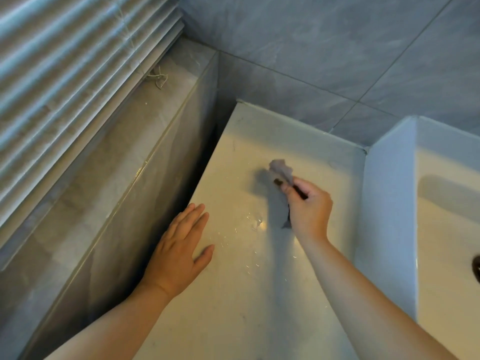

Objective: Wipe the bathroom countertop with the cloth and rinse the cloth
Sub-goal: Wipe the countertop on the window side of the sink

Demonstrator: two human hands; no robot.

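White and shiny, the worktop point(259, 294) fills the middle of the head view, with small drops of water point(255, 224) on it. The right hand point(309, 206) has its grip closed tight around a small grey cloth point(281, 170). The cloth is bunched up and sticks out past the fingers, over the back part of the worktop; it looks to be just touching the top, but this is hard to tell. The left hand point(179, 250) lies flat on the worktop near its left edge, fingers spread, holding nothing. A white sink point(441, 229) sits to the right. Grey tiles point(324, 48) cover the wall, and window blinds point(65, 61) hang on the left above a grey ledge point(109, 178).
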